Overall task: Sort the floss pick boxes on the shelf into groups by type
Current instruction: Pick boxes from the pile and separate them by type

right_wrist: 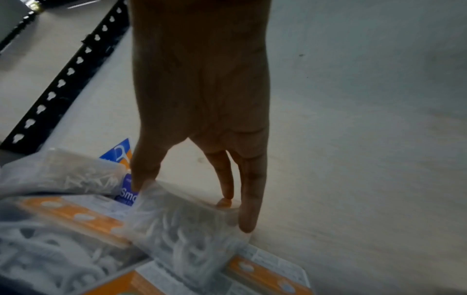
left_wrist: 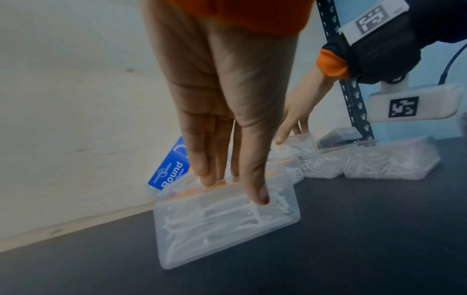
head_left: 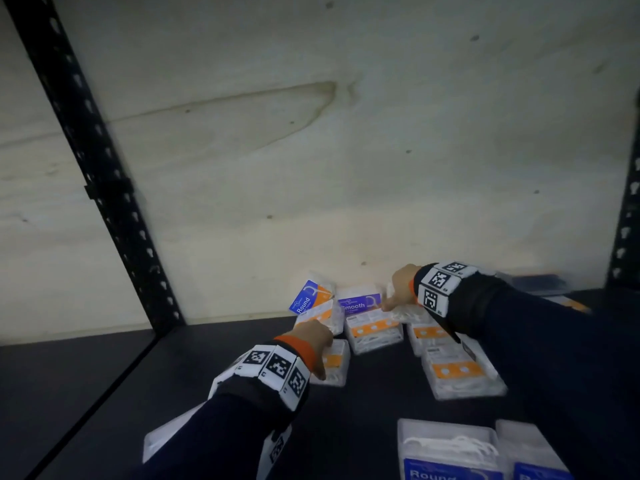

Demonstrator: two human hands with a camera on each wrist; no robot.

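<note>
Several clear floss pick boxes lie on the dark shelf [head_left: 104,393]. My left hand [head_left: 325,353] [left_wrist: 233,189] pinches one clear box with an orange label [head_left: 336,363] [left_wrist: 222,223], thumb on its near face and straight fingers behind its far edge. The box looks tilted. My right hand [head_left: 398,301] [right_wrist: 192,201] holds another clear box [head_left: 407,312] [right_wrist: 182,223] by its ends, thumb left and fingers right, above other boxes. A blue "Round" box [head_left: 306,299] [left_wrist: 169,175] leans on the back wall. A purple "Smooth" box [head_left: 360,303] [right_wrist: 127,196] lies between my hands.
Three boxes lie orange side up at centre right [head_left: 374,332] [head_left: 426,332] [head_left: 457,372]. Two blue "Round" boxes [head_left: 446,455] [head_left: 536,459] sit at the front edge. Black perforated posts [head_left: 97,168] [head_left: 627,230] frame the bay. The wooden back wall [head_left: 311,168] stands close behind.
</note>
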